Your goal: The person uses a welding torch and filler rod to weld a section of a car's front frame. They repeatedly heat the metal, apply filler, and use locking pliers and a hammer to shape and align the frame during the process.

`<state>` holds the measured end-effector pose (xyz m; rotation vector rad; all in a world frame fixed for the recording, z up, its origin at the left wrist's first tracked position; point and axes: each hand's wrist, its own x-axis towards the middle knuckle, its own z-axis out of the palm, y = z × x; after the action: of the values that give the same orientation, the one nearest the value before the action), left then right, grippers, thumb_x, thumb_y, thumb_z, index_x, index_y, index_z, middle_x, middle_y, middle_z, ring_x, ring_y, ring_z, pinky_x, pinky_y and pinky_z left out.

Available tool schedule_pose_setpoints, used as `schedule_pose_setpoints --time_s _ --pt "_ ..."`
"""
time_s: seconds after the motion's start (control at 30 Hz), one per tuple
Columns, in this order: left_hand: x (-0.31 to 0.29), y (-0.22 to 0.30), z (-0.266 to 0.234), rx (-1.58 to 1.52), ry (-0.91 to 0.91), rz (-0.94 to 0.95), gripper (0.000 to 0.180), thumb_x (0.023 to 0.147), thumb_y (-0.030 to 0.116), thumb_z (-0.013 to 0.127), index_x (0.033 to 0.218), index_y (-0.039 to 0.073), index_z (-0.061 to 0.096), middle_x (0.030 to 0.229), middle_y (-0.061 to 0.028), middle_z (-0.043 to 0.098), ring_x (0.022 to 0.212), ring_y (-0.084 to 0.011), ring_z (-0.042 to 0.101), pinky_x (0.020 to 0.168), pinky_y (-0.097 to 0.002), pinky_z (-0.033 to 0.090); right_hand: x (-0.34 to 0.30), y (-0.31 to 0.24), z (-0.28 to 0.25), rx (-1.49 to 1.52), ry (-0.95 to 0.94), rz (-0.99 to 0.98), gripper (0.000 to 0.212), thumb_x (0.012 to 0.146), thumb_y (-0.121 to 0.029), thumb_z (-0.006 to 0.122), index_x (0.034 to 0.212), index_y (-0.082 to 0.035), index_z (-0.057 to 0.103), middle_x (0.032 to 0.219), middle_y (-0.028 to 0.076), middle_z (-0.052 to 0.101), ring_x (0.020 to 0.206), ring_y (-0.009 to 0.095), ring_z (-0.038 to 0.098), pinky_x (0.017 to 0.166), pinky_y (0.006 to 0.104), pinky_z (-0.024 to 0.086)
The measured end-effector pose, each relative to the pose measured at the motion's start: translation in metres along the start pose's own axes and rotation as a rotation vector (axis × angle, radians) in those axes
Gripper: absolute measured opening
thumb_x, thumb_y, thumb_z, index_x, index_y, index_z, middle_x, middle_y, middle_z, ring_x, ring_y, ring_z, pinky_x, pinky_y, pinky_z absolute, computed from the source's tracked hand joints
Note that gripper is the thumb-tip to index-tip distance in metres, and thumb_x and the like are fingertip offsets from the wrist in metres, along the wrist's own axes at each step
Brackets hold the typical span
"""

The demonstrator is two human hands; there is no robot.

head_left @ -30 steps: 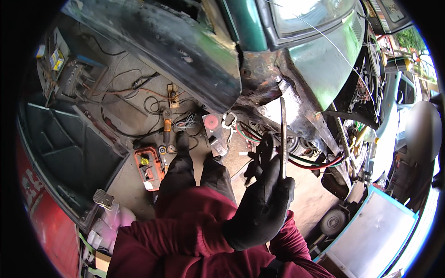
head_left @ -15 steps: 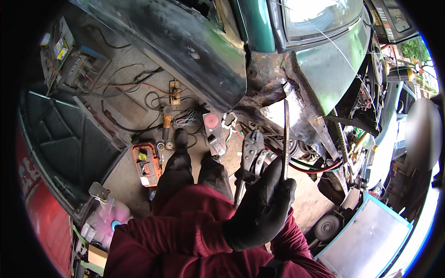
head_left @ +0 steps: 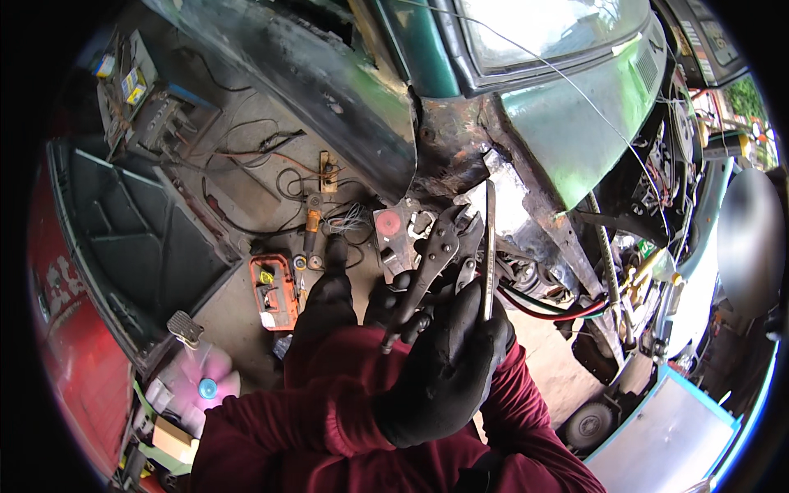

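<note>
Both my hands wear black gloves and meet in front of my chest, below the car's rusted body corner (head_left: 460,140). My left hand (head_left: 436,378) is in front, its fingers pinched on the lower end of a thin flat metal rod (head_left: 490,246) that stands upright. Just left of the rod rise grey locking pliers (head_left: 440,255), jaws up near the rusted metal. My right hand (head_left: 413,319) is mostly hidden behind the left; only a few fingers show, wrapped round the pliers' handles.
A green car (head_left: 575,107) with bare rusty metal fills the upper right. An orange tool case (head_left: 273,289), cables, a red-faced tool (head_left: 388,223) and a dark panel (head_left: 140,238) lie on the ground. Red and green hoses (head_left: 559,308) run to the right.
The locking pliers have come up into view beside the rod, jaws toward the rusted corner. The rod has stayed upright in the gloved hand.
</note>
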<state>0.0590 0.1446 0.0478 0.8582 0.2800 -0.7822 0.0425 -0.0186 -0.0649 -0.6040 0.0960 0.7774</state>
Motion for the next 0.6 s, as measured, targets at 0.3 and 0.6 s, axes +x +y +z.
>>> schedule_pose_setpoints --time_s 0.3,0.6 --pt "-0.004 -0.022 0.005 0.472 0.134 0.41 0.05 0.11 0.011 0.062 0.151 -0.014 0.048 0.122 -0.0312 0.069 0.113 -0.0369 0.069 0.094 -0.0429 0.051 0.012 -0.025 0.004 0.158 0.124 0.009 0.08 0.103 -0.041 0.065 0.166 -0.002 0.033 0.152 0.027 0.056 0.134 0.047 0.061 0.083 0.0448 0.061" --pt "0.008 -0.033 0.009 0.553 0.341 0.754 0.065 0.108 0.01 0.063 0.161 -0.015 0.034 0.119 -0.0379 0.067 0.102 -0.0455 0.073 0.089 -0.0525 0.056 0.007 -0.026 0.005 0.232 0.206 -0.088 0.075 0.108 -0.04 0.06 0.167 -0.005 0.032 0.132 0.021 0.058 0.114 0.038 0.063 0.078 0.0422 0.061"
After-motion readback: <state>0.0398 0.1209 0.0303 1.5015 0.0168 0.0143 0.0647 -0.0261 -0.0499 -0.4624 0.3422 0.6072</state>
